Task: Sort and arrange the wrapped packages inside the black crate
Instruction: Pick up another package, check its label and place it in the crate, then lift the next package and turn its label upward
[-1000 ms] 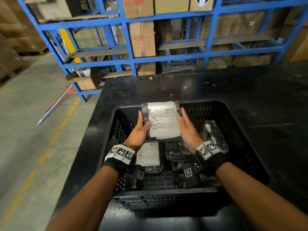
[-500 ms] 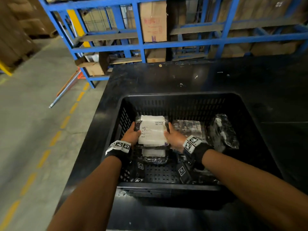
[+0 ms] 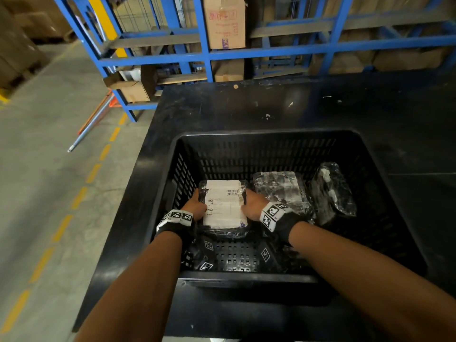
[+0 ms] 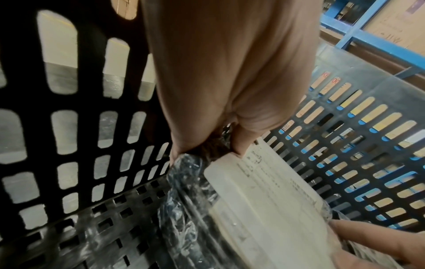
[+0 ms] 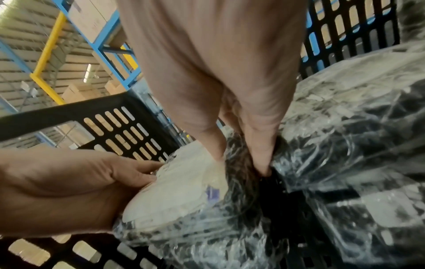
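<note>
A plastic-wrapped package with a white paper label (image 3: pixel 223 203) (image 4: pixel 264 196) (image 5: pixel 177 189) lies low in the left part of the black crate (image 3: pixel 266 138), on top of another wrapped package. My left hand (image 3: pixel 196 206) (image 4: pixel 214 145) grips its left edge, thumb on the label. My right hand (image 3: pixel 251 206) (image 5: pixel 241 162) grips its right edge, fingers down the side. Beside it to the right lies a second wrapped package (image 3: pixel 280 191) (image 5: pixel 358 127). A third wrapped package (image 3: pixel 332 191) leans against the crate's right wall.
The crate stands on a black table (image 3: pixel 246 107). Blue shelving (image 3: pixel 209 53) with cardboard boxes (image 3: pixel 224 21) is behind the table. A concrete floor with yellow dashes (image 3: pixel 61 228) runs along the left. The crate's near floor (image 3: pixel 237 255) shows bare perforated plastic.
Both hands have lowered the labelled package from above the crate rim down into the crate's left side, onto the package that lay there.
</note>
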